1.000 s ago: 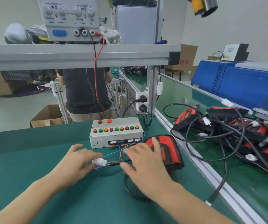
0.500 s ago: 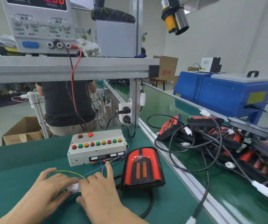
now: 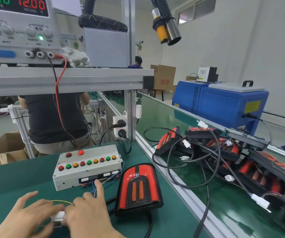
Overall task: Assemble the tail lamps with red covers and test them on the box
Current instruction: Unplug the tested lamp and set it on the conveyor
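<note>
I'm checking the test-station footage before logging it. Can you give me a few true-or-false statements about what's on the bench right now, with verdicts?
1. The power supply display reads 12.00. True.
2. Both hands are at a white connector. True: the left hand and right hand meet on it.
3. The tail lamp lies on top of the test box. False: it lies on the green mat, right of the box.
4. Every lamp on the test box is dark. False: one red lamp in the top row glows.
</note>
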### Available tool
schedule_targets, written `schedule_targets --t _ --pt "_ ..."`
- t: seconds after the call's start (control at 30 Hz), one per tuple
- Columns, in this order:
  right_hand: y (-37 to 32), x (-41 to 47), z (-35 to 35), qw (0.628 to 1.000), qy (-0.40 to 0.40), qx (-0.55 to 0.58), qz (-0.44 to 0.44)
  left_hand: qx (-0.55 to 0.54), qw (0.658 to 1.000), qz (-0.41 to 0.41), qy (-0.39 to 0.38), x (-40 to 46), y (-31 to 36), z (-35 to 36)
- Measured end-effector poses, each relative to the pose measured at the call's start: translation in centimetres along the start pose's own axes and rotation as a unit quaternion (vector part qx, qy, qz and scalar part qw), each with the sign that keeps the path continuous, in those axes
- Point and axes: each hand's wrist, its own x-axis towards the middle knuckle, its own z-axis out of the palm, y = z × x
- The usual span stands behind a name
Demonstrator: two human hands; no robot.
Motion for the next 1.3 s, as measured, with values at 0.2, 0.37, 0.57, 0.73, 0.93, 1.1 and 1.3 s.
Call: schedule_targets --t 0.2,0.37,0.57,0.73,0.93,1.1,1.3 --pt "0.1 -0.1 -0.8 1.0 -0.023 -0.014 -0.015 -0.017 0.996 -0.025 -0.078 0.1 -0.3 -1.1" --pt "1.0 -1.3 -0.5 0.995 0.032 0.09 -0.007 0.012 0.99 -0.082 -0.114 -2.0 -1.7 -2.1" --pt "3.1 -4.6 -1.8 0.966 0.018 0.258 -0.029 0.089 0.986 -0.052 -0.128 -1.6 -0.1 -2.2" --pt "8.7 -8.1 -3.7 0.961 0.118 0.228 0.103 -0.06 0.977 -0.179 -0.097 -1.3 0.8 -4.0" --pt "13.9 -10.1 -3.6 0.857 0.026 0.329 0.396 -0.076 0.99 -0.118 0.012 0.2 4.1 -5.6" --pt "13.4 -9.4 -1.9 0.657 -0.064 0.619 0.426 -0.008 0.97 -0.163 -0.179 1.8 4.1 -3.1" --pt "13.2 -9.1 -1.3 0.641 -0.051 0.632 0.432 -0.014 0.945 -0.114 -0.307 3.3 3.6 -1.7"
